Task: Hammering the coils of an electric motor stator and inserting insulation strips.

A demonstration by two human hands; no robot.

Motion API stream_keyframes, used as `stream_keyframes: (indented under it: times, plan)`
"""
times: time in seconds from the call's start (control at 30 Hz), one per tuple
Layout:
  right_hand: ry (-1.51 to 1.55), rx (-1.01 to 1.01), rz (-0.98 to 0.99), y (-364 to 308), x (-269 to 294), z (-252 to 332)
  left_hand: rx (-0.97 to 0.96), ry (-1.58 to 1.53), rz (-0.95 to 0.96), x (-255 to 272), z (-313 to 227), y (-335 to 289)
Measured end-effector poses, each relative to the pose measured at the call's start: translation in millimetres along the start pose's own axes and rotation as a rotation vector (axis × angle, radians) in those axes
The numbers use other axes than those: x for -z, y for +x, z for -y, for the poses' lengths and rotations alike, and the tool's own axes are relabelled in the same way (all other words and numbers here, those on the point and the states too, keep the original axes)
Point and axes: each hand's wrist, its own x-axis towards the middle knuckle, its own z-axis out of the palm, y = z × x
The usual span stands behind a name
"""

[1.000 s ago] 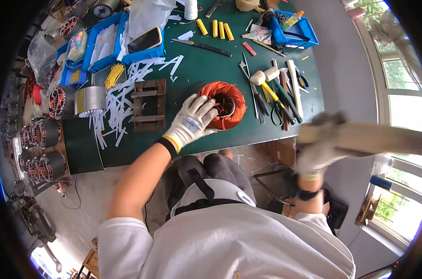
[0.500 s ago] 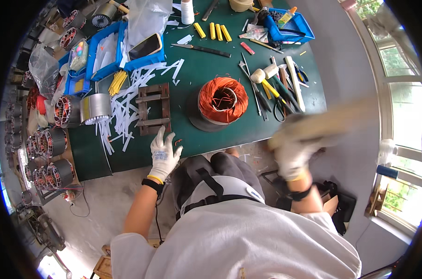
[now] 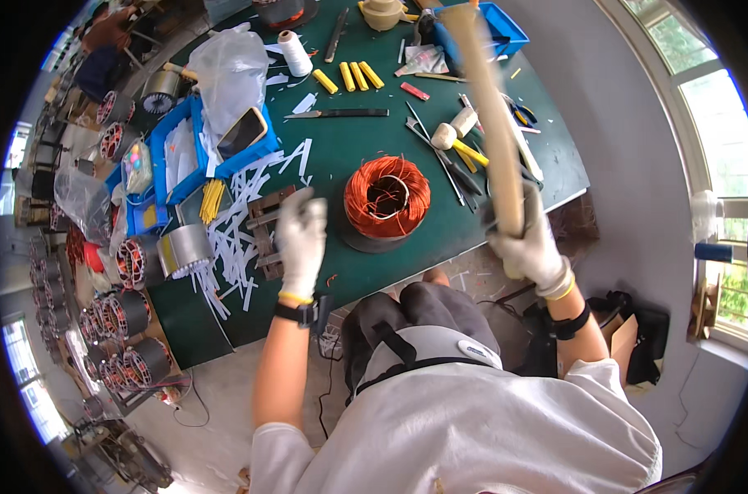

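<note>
Copper coil (image 3: 386, 198) is sat mid-table (image 3: 341, 156); wooden stick (image 3: 489, 123) is gripped tight by the right hand (image 3: 530, 243) at 3 o'clock, raised clear. Left hand (image 3: 301, 239) is hovered open, empty, at 9.

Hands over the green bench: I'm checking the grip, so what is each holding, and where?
The right hand grips a long wooden stick at its lower end. The left hand holds nothing.
</note>
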Motion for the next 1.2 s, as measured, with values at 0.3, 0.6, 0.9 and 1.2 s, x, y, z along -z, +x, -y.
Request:
stream_keyframes:
  times: [0.3, 0.6, 0.9, 1.2]
  plan:
    - [0.064, -0.281, -0.251, 57.0, 36.7, -43.2, -0.018, 0.076, 0.282, -90.4, -9.2, 30.6]
    - [-0.119, -0.388, 0.261, 71.5, -3.1, -74.5, 0.06, -0.02, 0.344, -86.0, -18.7, 29.5]
    - [-0.206, -0.139, 0.082, 42.8, -20.9, -100.3, 0.158, -0.071, 0.109, -96.5, -13.6, 7.4]
    - [-0.151, -0.333, -0.033, 29.8, -31.5, -97.0, 0.155, -0.16, 0.001, -93.5, -16.0, -24.0]
